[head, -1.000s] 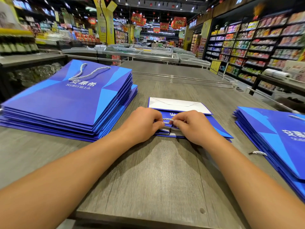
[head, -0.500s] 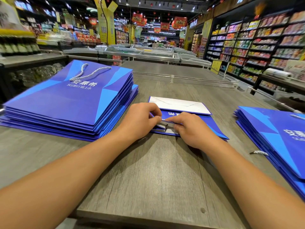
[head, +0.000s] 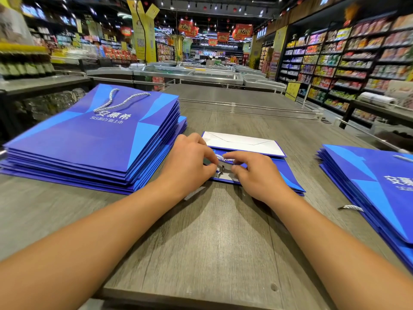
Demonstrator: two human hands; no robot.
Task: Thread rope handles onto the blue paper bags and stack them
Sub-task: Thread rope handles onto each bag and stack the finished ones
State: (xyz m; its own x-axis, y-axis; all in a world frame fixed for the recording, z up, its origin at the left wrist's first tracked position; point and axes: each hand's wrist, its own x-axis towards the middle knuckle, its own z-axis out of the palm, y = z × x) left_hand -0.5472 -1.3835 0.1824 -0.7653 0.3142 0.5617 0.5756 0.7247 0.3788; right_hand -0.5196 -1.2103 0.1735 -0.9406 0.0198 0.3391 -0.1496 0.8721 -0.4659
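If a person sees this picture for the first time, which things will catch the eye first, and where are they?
In the middle of the grey wooden table, the left hand and right hand pinch a white twisted rope handle over a flat blue paper bag. At the left lies a tall stack of blue paper bags, with a rope handle on top. Another stack of blue bags lies at the right edge.
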